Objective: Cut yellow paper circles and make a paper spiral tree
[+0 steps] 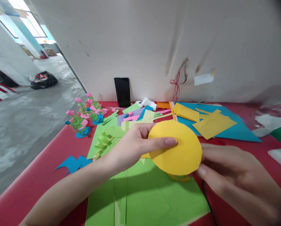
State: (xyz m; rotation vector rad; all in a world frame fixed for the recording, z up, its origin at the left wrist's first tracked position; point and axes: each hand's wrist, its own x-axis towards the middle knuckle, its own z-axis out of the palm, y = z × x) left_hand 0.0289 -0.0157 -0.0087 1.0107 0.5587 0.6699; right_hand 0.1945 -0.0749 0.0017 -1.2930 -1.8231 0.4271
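A yellow paper disc [178, 157] is held up over the green paper sheets [150, 194]. My left hand [140, 144] grips its left side, thumb flat on the top face and the fingers hidden below. At the disc's lower right edge, my right hand [225, 169] pinches the rim between thumb and fingers. Part of another yellow piece shows beneath the disc's lower edge; its full shape is hidden. Left of my hands, a curled green paper strip [103, 140] on a thin yellow stick lies on green paper.
Paper flower models [80, 125] stand at the table's left back. Blue scraps [73, 164] lie in front of them. A black phone [122, 92] leans on the wall beside a white glue bottle [149, 103]. Yellow pieces [214, 124] rest on blue sheets [239, 125].
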